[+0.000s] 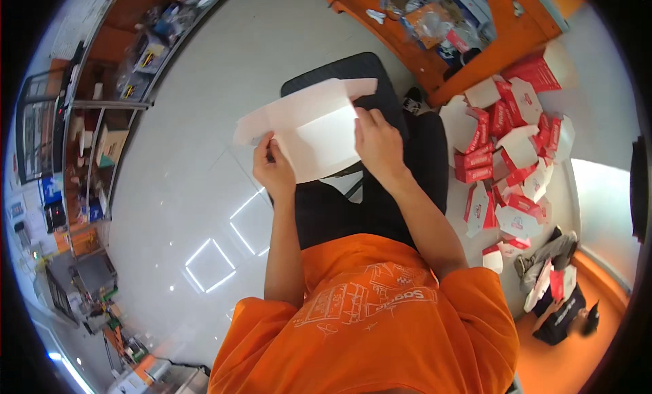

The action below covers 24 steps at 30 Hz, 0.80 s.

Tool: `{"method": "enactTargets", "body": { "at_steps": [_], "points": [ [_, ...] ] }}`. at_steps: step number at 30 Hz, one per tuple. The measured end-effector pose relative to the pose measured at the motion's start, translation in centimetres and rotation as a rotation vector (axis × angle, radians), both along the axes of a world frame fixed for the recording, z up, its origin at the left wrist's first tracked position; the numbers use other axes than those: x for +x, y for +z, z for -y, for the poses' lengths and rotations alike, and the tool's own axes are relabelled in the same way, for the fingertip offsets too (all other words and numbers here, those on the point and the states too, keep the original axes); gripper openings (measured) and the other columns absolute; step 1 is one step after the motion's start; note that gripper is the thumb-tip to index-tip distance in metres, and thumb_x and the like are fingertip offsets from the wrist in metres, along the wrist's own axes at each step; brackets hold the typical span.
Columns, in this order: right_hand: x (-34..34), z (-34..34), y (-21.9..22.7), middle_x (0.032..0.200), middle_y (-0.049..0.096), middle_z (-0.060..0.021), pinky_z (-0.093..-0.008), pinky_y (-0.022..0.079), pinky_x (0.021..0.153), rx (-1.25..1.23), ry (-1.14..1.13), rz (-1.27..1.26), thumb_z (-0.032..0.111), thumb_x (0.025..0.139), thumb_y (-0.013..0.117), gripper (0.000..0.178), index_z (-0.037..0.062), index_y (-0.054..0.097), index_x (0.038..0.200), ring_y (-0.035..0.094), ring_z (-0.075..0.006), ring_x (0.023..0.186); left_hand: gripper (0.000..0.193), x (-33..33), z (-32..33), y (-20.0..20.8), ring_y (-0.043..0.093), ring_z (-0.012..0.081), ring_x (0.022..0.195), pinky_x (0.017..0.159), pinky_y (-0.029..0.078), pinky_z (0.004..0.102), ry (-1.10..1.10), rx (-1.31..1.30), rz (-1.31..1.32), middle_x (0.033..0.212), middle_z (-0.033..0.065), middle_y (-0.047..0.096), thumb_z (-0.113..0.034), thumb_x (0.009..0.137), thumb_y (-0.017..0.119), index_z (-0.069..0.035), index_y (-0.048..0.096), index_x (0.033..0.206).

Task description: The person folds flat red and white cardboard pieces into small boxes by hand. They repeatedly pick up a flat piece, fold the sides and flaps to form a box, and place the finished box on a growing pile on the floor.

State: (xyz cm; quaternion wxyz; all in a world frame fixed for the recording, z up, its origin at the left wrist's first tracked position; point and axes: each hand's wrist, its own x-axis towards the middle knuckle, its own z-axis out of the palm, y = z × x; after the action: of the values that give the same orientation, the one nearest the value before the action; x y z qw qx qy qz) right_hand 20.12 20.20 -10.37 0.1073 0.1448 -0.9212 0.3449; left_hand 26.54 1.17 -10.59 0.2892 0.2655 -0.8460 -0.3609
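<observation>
A partly folded cardboard box [319, 139], white on the side I see, is held up over my lap. My left hand [274, 168] pinches its left wall, thumb and fingers closed on the card. At the right wall, my right hand [379, 142] grips the edge with its fingers bent round it. The box's long far flap stands out wide, with a small tab sticking out at its right end. Beneath and beyond the box is a black padded seat [370, 71]. Parts of my fingers are hidden behind the card.
Many red and white folded boxes [509, 149] lie heaped on the floor to my right. An orange workbench [441, 88] with clutter stands at the far right. Metal shelves [109, 105] run along the left. Another person [560, 306] sits at lower right, holding a red and white box.
</observation>
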Motion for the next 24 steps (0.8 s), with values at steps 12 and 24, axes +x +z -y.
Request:
{"method": "enactTargets", "body": {
  "at_steps": [12,24],
  "points": [
    [1.3,-10.9,-3.0,0.080,0.067,-0.0131,-0.0334,0.051,0.059,-0.561,-0.446,0.097,0.012,0.087,0.067,0.009,0.0041,0.067,0.089,0.065,-0.0245,0.063,0.047,0.7,1.7,1.5,0.059,0.0234,0.106,0.087,0.051,0.0348,-0.032,0.614,0.187,0.120,0.0160,0.059,-0.033,0.105,0.038,0.007,0.052,0.125],
    [-2.0,-26.3,-32.8,0.127,0.050,-0.0247,-0.0504,0.051,0.072,0.442,-0.806,0.764,0.025,0.088,0.056,0.030,0.0124,0.062,0.115,0.057,-0.0405,0.106,0.047,1.3,3.4,2.8,0.054,0.0382,0.076,0.074,0.045,0.0466,0.005,-0.268,0.587,0.089,0.0303,0.061,-0.026,0.105,0.035,0.015,0.056,0.097]
  ]
}}
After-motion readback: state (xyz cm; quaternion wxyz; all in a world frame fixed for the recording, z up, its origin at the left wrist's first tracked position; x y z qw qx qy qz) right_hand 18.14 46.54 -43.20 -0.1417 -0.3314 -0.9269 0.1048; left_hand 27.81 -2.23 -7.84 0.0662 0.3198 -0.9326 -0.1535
